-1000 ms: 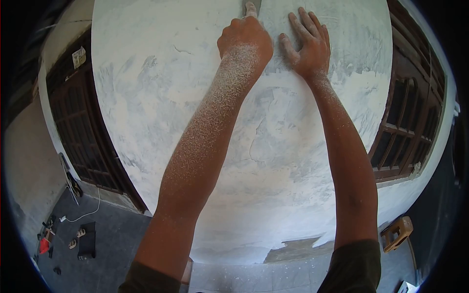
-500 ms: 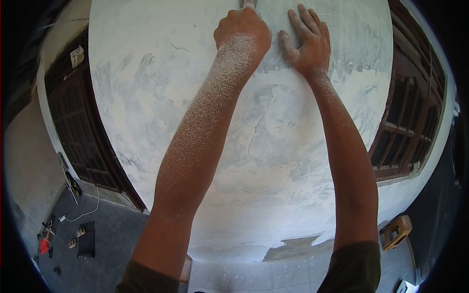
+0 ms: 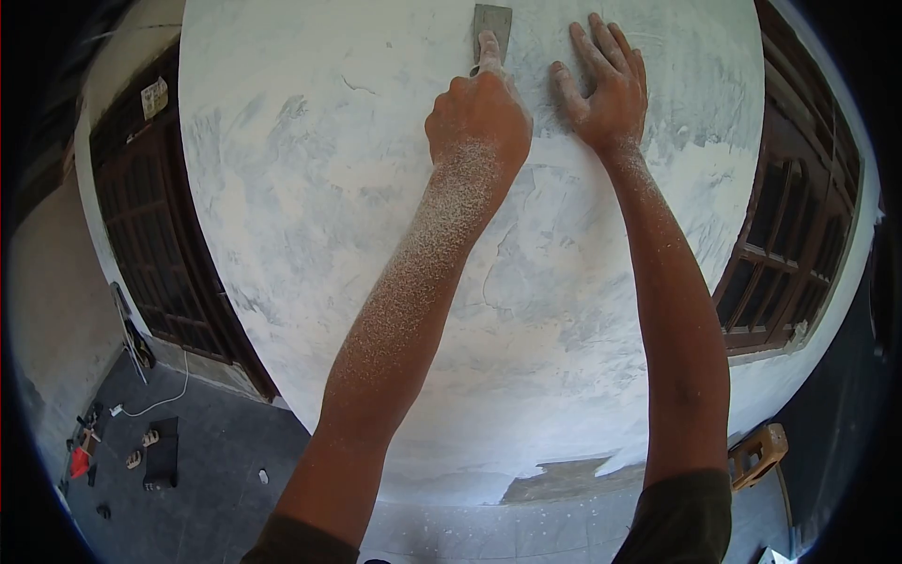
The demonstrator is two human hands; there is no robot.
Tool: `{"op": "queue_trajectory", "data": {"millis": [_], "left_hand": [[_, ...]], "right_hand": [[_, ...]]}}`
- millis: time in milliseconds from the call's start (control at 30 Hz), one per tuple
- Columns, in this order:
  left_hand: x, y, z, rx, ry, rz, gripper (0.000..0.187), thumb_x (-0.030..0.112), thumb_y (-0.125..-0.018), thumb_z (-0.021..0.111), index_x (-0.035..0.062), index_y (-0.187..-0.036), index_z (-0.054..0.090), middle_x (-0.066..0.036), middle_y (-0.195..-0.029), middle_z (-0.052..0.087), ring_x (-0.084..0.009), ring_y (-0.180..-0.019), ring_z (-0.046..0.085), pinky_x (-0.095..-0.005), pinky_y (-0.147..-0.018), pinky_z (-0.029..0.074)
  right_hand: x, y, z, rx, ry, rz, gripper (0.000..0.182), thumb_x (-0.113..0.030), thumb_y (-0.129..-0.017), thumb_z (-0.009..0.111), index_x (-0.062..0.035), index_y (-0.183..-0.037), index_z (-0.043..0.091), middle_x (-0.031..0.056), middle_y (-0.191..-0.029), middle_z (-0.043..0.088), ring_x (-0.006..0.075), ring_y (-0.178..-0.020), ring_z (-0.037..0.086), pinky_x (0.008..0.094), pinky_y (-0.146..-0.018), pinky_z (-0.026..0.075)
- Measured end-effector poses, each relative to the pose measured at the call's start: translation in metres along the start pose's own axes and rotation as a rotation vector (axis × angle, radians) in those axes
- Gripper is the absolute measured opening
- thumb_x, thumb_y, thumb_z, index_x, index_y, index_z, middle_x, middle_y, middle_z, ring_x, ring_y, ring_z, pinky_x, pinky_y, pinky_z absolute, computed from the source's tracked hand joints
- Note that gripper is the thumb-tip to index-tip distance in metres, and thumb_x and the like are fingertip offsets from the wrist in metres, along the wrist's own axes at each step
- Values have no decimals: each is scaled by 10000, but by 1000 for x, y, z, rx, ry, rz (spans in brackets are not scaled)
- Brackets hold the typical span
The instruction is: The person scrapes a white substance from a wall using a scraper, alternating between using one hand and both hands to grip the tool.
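My left hand (image 3: pixel 479 117) is wrapped round a putty knife, its index finger stretched up along the grey metal blade (image 3: pixel 494 19). The blade lies against a white, patchily plastered wall (image 3: pixel 395 216) near the top of the view; the handle is hidden in the fist. To the right, my right hand (image 3: pixel 609 94) rests on the wall, fingers spread and dusted white. Pale dust covers my left forearm thickly. Fine cracks and grey smears mark the plaster around both hands.
A dark wooden door (image 3: pixel 150 216) stands on the left, and a brown framed window (image 3: pixel 785 235) on the right. Sandals (image 3: pixel 141 449), a white cable (image 3: pixel 160 406) and a red item (image 3: pixel 80 462) lie on the floor. A stool (image 3: pixel 759 455) stands lower right.
My left hand has come down the wall with the putty knife, bringing the blade into view. My right hand keeps its place on the wall; the whole view has shifted slightly.
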State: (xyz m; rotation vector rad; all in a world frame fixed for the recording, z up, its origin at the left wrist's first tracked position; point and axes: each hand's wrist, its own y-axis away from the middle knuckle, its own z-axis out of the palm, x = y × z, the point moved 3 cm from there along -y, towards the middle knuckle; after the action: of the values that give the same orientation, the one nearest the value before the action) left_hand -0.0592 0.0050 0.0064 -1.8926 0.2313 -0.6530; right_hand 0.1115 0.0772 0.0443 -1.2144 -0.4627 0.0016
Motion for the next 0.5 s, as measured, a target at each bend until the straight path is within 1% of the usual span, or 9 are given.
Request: {"op": "queue_trajectory", "data": {"millis": [67, 133, 200, 233, 333, 367, 400, 467, 500], "left_hand": [[-4, 24, 4, -189, -116, -44, 539, 213, -1003, 481, 48, -1498, 344, -181, -942, 699, -314, -912, 709, -411, -770, 595], [-8, 20, 6, -183, -95, -30, 547, 221, -1003, 478, 53, -1503, 336, -187, -925, 697, -318, -892, 712, -431, -770, 591], [-6, -4, 3, -47, -14, -1, 543, 282, -994, 473, 133, -1505, 364, -243, -983, 685, -387, -953, 690, -483, -850, 559], [-3, -19, -4, -28, -7, -3, 538, 276, -996, 467, 127, -1503, 366, -249, -1003, 682, -388, -969, 687, -487, -869, 555], [0, -32, -5, 12, -19, 27, 543, 272, -994, 467, 110, -1501, 362, -246, -986, 688, -388, -960, 690, -484, -870, 559], [-3, -24, -1, -3, -2, 6, 547, 270, -995, 467, 106, -1504, 355, -244, -947, 692, -391, -939, 695, -484, -858, 564], [-6, -11, 2, -2, -2, 3, 547, 270, -995, 467, 106, -1504, 355, -244, -947, 692, -391, -939, 695, -484, -858, 564], [-10, 10, 8, -91, -32, -4, 547, 274, -998, 464, 101, -1505, 351, -238, -913, 696, -393, -920, 700, -480, -848, 569], [-12, 9, 8, -123, -35, -25, 544, 280, -1002, 461, 112, -1507, 351, -241, -950, 693, -395, -951, 692, -486, -866, 560]], "right_hand": [[-1, 0, 1, -6, 7, 11, 547, -416, -861, 652, -234, -1372, 577, 42, -1491, 473, 281, -1425, 368, 516, -1189, 223], [-1, 0, 0, 0, 5, 11, 549, -419, -862, 651, -232, -1372, 577, 43, -1490, 475, 281, -1423, 370, 519, -1188, 227], [-2, -1, 0, 4, 2, 10, 550, -422, -862, 650, -230, -1372, 577, 44, -1489, 476, 282, -1422, 373, 521, -1186, 230], [-2, 0, 0, 2, -1, 14, 550, -424, -862, 650, -228, -1371, 578, 46, -1488, 477, 284, -1421, 374, 523, -1186, 230], [-1, -1, 0, 1, -1, 16, 550, -425, -862, 652, -226, -1369, 580, 48, -1487, 478, 286, -1420, 374, 526, -1185, 229], [-1, 0, -1, 3, -6, 16, 549, -425, -861, 654, -226, -1368, 581, 48, -1487, 478, 287, -1421, 374, 527, -1185, 229], [-1, 0, -1, 2, -8, 14, 549, -425, -861, 654, -226, -1368, 581, 48, -1487, 478, 287, -1421, 374, 527, -1185, 229], [-2, 0, 0, -1, -2, 16, 545, -422, -863, 652, -227, -1367, 582, 48, -1488, 477, 284, -1422, 371, 526, -1187, 226], [-2, 0, -1, 1, -2, 19, 545, -422, -863, 652, -227, -1367, 582, 48, -1488, 477, 284, -1422, 371, 526, -1187, 226]]}}
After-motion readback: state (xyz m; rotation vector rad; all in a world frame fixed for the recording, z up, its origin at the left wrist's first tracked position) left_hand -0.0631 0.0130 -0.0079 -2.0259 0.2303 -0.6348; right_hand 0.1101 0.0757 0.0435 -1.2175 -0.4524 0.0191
